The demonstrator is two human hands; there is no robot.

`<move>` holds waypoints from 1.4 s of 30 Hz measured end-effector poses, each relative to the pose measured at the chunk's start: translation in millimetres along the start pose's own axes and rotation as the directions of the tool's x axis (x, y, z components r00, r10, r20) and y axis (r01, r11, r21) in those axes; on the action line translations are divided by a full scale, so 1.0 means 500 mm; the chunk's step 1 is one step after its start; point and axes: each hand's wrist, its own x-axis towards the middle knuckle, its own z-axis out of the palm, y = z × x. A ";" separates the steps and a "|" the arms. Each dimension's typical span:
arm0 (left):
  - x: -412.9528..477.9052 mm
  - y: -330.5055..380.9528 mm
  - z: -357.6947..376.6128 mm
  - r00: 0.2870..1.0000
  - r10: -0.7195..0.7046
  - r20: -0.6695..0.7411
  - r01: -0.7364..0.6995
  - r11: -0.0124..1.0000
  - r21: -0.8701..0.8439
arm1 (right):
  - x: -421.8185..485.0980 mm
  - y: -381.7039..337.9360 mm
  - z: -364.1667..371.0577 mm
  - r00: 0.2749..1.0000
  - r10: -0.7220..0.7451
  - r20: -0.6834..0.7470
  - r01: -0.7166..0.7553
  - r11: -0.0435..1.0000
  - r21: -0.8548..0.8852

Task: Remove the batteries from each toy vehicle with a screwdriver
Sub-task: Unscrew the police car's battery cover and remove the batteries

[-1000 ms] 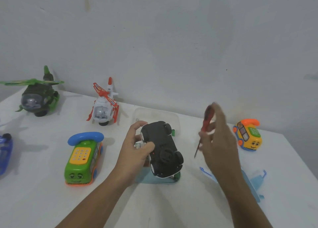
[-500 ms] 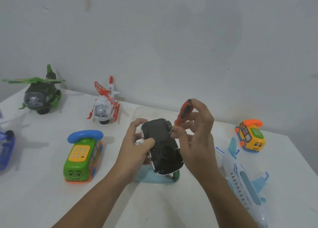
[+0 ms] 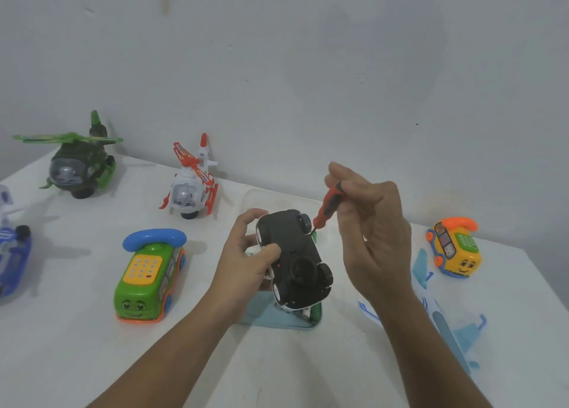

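Note:
My left hand (image 3: 246,259) grips a toy car (image 3: 294,258) turned upside down, its black underside and wheels facing up, above a clear tray (image 3: 277,318). My right hand (image 3: 369,232) pinches a small red-and-black screwdriver (image 3: 328,204) by its handle. The screwdriver slants down to the left and its tip sits just beside the car's far right wheel. I cannot tell whether the tip touches the car.
On the white table (image 3: 77,346) stand a green helicopter (image 3: 75,167), a white and red helicopter (image 3: 192,185), a green phone bus (image 3: 149,273), a yellow phone car (image 3: 455,249), a blue toy (image 3: 14,247) at the left edge and a white-blue plane (image 3: 446,321) under my right forearm.
My right hand rose and moved to the right, away from the car's underside; the screwdriver tip now lies beside the far wheel. My left hand keeps the car in place.

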 end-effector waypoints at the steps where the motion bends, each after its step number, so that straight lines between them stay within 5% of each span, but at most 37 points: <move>1: 0.000 0.000 0.002 1.000 -0.001 -0.002 0.001 1.000 -0.001 | 0.006 -0.002 -0.002 1.000 0.003 -0.006 -0.003 1.000 0.008; 13: 0.008 0.005 0.043 0.999 0.028 -0.017 -0.028 1.000 -0.005 | 0.044 0.006 -0.044 0.987 -0.158 0.008 0.157 0.973 -0.166; 22: 0.003 -0.003 0.097 0.998 0.046 -0.046 -0.047 0.999 -0.022 | 0.053 0.025 -0.087 1.000 -0.013 0.016 0.011 0.997 0.071; 31: 0.003 0.001 0.139 0.994 0.080 -0.080 -0.081 0.997 -0.018 | 0.058 0.044 -0.122 0.973 -0.209 -0.097 0.188 0.965 -0.184; 38: 0.016 0.003 0.164 0.991 0.101 -0.085 -0.099 0.995 0.021 | 0.067 0.059 -0.141 0.994 -0.019 -0.108 0.026 0.998 0.060; 42: 0.026 0.003 0.170 0.991 0.100 -0.085 -0.098 0.995 0.025 | 0.076 0.057 -0.144 0.985 -0.122 -0.122 0.106 0.986 -0.129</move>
